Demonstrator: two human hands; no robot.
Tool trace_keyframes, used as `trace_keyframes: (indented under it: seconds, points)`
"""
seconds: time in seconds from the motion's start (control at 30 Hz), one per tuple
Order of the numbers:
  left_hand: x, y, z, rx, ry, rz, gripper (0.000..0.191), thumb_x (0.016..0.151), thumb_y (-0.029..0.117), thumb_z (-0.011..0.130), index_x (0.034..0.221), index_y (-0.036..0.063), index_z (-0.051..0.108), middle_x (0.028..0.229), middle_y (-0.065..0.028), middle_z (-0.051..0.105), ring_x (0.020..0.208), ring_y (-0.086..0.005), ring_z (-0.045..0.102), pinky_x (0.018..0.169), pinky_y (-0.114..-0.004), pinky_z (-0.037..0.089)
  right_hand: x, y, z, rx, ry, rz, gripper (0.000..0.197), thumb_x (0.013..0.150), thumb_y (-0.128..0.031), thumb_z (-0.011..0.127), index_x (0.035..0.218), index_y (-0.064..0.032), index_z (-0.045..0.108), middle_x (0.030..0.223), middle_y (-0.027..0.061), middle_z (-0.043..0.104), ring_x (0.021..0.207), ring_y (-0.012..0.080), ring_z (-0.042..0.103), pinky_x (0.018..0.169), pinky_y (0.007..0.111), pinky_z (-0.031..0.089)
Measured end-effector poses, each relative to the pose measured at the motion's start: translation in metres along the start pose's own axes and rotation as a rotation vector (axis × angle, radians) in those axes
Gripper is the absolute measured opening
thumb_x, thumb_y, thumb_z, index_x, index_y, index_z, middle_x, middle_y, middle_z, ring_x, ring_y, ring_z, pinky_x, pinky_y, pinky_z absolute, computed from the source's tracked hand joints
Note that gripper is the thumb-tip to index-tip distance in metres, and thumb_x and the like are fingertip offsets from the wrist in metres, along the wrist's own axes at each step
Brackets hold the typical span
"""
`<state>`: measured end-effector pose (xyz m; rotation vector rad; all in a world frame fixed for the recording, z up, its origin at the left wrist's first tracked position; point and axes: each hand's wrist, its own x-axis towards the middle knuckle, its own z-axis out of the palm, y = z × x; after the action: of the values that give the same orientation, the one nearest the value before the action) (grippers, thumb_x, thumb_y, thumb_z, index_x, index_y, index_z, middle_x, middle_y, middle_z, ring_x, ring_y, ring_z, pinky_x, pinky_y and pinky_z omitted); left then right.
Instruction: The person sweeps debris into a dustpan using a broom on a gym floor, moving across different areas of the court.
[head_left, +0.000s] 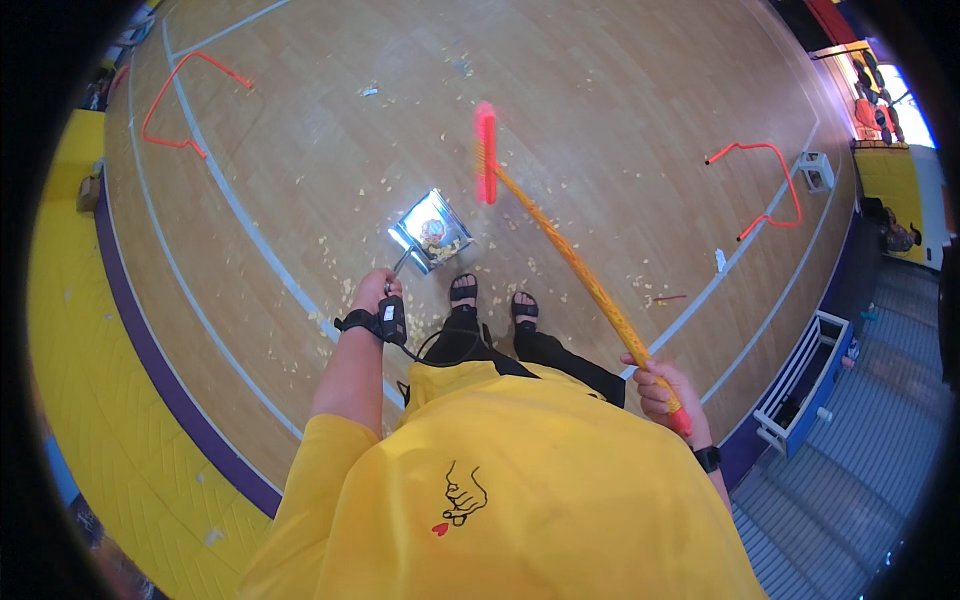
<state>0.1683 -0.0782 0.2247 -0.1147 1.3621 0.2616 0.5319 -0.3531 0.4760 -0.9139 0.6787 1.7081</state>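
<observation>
My left hand (377, 291) grips the handle of a shiny metal dustpan (442, 216), which lies at or just above the floor in front of my feet. Some pale flakes of debris (448, 251) sit in it. A broom (574, 259) with a yellow patterned handle slants across the view, and my right hand (664, 390) is closed around it near the red end cap. Its pink-red bristle head (486, 154) is beyond the dustpan, to the right and apart from it. More pale flakes (346, 286) are scattered over the wooden floor around my sandals.
Bent orange tube frames stand on the left (154, 112) and right (787, 184). White paper scraps (720, 260) and a thin dark stick (670, 298) lie rightward. A white stool (816, 171), a blue-and-white rack (806, 382) and a seated person (898, 234) are along the right edge.
</observation>
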Motion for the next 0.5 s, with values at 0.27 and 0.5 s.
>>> trace_keyframes:
  seconds: [0.27,0.5]
  points:
    - [-0.002,0.03,0.031,0.055,0.043,-0.023,0.015,0.079,0.014,0.039,0.067,0.0074,0.033,0.048,-0.0027,0.036,0.033,-0.0094,0.03,0.027,-0.018,0.025,0.053,0.036,0.007,-0.314,0.39,0.072,0.024,0.077,-0.014,0.05,0.096,0.001,0.05,0.074,0.0117,0.058,0.07,0.0273,0.055,0.061,0.037,0.042]
    - [-0.001,0.042,-0.01,0.065,-0.017,0.057,0.01,0.076,0.01,0.041,0.069,0.0068,0.034,0.049,-0.0025,0.035,0.037,-0.0098,0.032,0.029,-0.02,0.027,0.018,0.008,-0.084,-2.06,0.457,-0.306,0.026,0.068,-0.011,0.05,0.091,-0.0011,0.05,0.077,0.0262,0.054,0.073,0.038,0.053,0.062,0.04,0.043]
